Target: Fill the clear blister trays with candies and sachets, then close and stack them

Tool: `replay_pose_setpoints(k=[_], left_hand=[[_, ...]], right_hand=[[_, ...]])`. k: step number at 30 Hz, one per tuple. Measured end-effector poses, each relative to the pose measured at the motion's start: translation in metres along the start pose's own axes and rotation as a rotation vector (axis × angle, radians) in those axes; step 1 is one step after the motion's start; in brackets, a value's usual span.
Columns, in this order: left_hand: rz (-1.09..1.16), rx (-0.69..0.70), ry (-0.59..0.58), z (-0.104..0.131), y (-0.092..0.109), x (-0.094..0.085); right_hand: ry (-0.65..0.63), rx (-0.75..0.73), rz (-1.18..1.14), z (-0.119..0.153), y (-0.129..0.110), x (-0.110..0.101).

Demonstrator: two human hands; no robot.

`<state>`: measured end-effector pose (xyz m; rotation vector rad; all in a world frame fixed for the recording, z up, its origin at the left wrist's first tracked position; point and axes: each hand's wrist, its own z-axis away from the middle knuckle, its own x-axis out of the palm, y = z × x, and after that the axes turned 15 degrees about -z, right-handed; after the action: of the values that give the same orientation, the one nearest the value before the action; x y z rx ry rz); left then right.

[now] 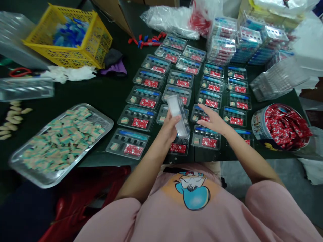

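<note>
Likely light, stiff and slippery: clear plastic (178, 116) near the desk's (101, 92) front edge.
Best held by 2 opposite edges; left grip (170, 127) pinches it, right grip (212, 121) is spread.

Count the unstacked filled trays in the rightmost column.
5: the nearest tray beside the tub, partly hidden by the right arm; the other four trays in line beyond it.

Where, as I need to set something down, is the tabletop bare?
Between the metal tray and the leftmost column of blister trays, the tabletop is bare. Another patch lies between the yellow basket and the red and blue pieces. Crowded: beneath the left hand and right hand, where blister trays sit close.
</note>
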<state>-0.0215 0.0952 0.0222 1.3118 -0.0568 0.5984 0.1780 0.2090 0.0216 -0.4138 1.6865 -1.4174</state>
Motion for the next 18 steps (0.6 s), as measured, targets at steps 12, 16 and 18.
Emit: replay_pose_setpoints(k=[12,16,18], left_hand=[[-0.092,0.070,-0.059,0.006,-0.009,0.005],[-0.110,0.052,-0.073,0.009,-0.008,0.003],[-0.115,0.061,-0.070,0.011,-0.008,0.003]], right_hand=[[-0.120,0.192,-0.820,-0.015,-0.023,0.047],[-0.095,0.245,-0.848,-0.012,-0.029,0.049],[-0.090,0.247,-0.855,-0.010,-0.031,0.051]])
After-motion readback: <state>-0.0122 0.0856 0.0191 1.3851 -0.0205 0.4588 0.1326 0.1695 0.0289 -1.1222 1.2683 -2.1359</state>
